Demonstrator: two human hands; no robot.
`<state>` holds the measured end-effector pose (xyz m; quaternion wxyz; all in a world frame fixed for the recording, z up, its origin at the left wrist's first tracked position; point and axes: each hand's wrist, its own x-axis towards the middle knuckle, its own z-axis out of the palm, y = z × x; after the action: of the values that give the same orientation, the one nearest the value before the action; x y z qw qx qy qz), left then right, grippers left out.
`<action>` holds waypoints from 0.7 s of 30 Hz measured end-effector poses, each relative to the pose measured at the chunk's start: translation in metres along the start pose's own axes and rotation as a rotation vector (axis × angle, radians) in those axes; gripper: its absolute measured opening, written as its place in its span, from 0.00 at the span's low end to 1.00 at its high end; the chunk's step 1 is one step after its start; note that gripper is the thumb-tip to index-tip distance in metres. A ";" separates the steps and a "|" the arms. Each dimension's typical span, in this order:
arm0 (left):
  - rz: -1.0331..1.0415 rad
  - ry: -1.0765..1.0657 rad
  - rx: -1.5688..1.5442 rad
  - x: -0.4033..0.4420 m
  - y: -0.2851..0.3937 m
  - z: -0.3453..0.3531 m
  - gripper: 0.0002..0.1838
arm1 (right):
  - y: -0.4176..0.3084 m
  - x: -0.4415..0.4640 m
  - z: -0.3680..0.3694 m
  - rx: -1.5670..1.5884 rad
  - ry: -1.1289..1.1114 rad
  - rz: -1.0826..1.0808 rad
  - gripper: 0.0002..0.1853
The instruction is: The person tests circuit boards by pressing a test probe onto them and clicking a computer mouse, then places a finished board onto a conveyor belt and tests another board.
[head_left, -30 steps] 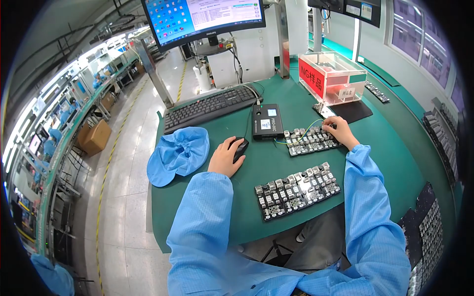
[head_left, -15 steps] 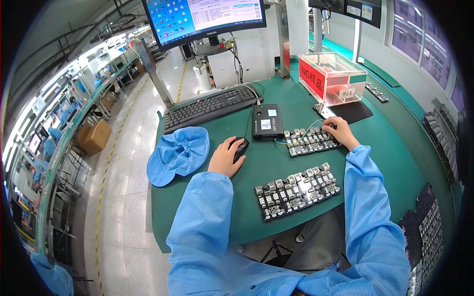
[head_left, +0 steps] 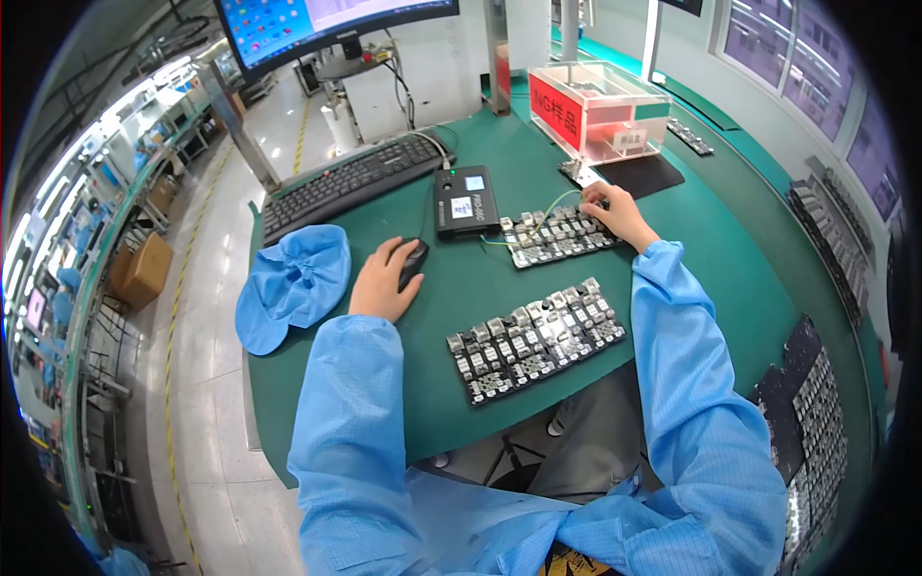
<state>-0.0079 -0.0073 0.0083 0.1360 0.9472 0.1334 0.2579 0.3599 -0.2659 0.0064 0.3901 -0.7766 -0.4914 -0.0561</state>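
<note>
My left hand [head_left: 380, 282] lies over a black computer mouse [head_left: 415, 259], fingers curled round it. At the right end of the upper panel of small circuit boards [head_left: 559, 240], my right hand [head_left: 622, 217] is closed in a pinch. Thin yellow-green wires [head_left: 551, 208] run from a black programmer box [head_left: 464, 205] to these fingertips; their tip is hidden by the fingers. A second panel of small circuit boards [head_left: 534, 346] lies nearer to me on the green mat.
A blue cloth cap [head_left: 296, 283] sits left of the mouse, below a black keyboard [head_left: 355, 184]. Behind stand a monitor [head_left: 336, 24] and a clear box with a red label [head_left: 600, 110]. Many more panels [head_left: 816, 422] are stacked at the right.
The whole view has shifted, so the bench things appear further left and higher. Both hands keep their places, on the mouse and at the upper panel's right end.
</note>
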 end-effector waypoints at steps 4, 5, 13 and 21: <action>-0.035 -0.030 0.005 0.000 0.002 -0.001 0.29 | -0.003 -0.001 -0.001 0.005 -0.021 0.001 0.13; -0.034 -0.030 0.002 0.000 0.001 -0.001 0.29 | -0.002 -0.001 0.000 -0.059 0.011 -0.046 0.11; -0.032 -0.017 0.006 -0.001 0.001 0.001 0.29 | 0.003 0.001 -0.002 -0.178 -0.039 -0.037 0.08; -0.041 -0.014 0.014 -0.001 0.003 0.001 0.29 | 0.004 0.000 -0.002 -0.214 -0.042 -0.051 0.08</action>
<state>-0.0076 -0.0108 0.0085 0.1355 0.9469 0.1536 0.2477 0.3633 -0.2678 0.0057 0.2932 -0.8022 -0.5100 -0.1018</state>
